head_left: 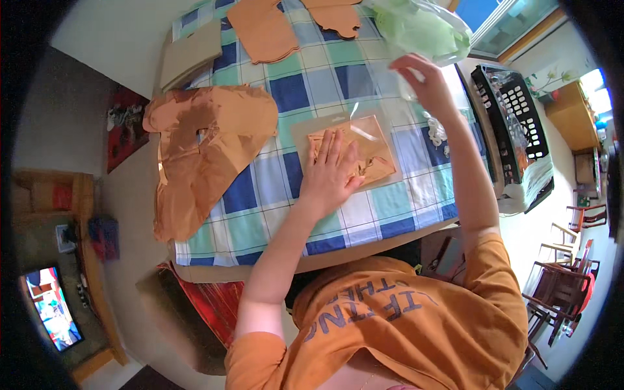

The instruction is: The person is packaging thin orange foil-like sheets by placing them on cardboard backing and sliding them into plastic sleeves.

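Observation:
My left hand lies flat, fingers spread, on a clear plastic sleeve resting on the tablecloth. Inside the sleeve is a folded, shiny copper-coloured foil piece, partly covered by my palm and fingers. My right hand is raised beyond the sleeve, to its right. Its fingers are bent with a gap between thumb and forefinger, and I see nothing held in them. Below that hand, see-through plastic blends into the cloth, so its edges are hard to make out.
To the left spreads a large crumpled copper foil shape. Flat orange pieces, a beige stack and a pale green plastic bag lie along the far side. White string sits at right, near a black crate.

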A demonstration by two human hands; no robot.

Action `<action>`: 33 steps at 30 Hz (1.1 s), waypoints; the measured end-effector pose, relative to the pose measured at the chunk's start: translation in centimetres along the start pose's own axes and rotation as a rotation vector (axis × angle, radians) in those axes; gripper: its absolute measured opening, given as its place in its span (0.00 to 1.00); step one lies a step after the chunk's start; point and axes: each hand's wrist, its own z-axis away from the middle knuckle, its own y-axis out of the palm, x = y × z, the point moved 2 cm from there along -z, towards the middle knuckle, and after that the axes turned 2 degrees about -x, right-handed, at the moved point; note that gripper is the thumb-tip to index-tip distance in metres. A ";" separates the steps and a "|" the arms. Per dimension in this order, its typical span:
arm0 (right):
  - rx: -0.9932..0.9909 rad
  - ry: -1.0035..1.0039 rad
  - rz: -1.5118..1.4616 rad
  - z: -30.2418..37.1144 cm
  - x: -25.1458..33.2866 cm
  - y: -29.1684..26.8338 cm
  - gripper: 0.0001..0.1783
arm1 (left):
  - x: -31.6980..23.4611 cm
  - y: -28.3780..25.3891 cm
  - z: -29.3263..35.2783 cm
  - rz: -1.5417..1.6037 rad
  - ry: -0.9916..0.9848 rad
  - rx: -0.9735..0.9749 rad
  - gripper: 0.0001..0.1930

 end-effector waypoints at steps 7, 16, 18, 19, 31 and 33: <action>0.103 0.056 -0.384 -4.1 0.4 8.5 0.04 | 0.0 0.0 0.2 0.067 -0.041 -0.020 0.40; 0.156 -0.094 0.026 -2.2 -3.7 13.8 0.12 | -0.2 0.0 0.0 0.031 -0.053 0.113 0.39; 0.015 -0.145 0.039 -1.0 -3.9 13.0 0.13 | -0.6 0.0 -0.1 0.015 -0.032 0.079 0.38; -0.087 0.012 -0.033 -0.3 -3.4 12.4 0.12 | -0.3 0.0 0.2 0.014 -0.040 0.081 0.38; 0.053 0.643 0.168 9.8 -2.1 6.0 0.16 | 0.5 1.0 0.1 0.013 -0.006 -0.026 0.41; 0.097 0.707 0.046 9.8 -0.8 6.2 0.16 | 0.6 0.9 0.2 -0.011 -0.009 -0.035 0.41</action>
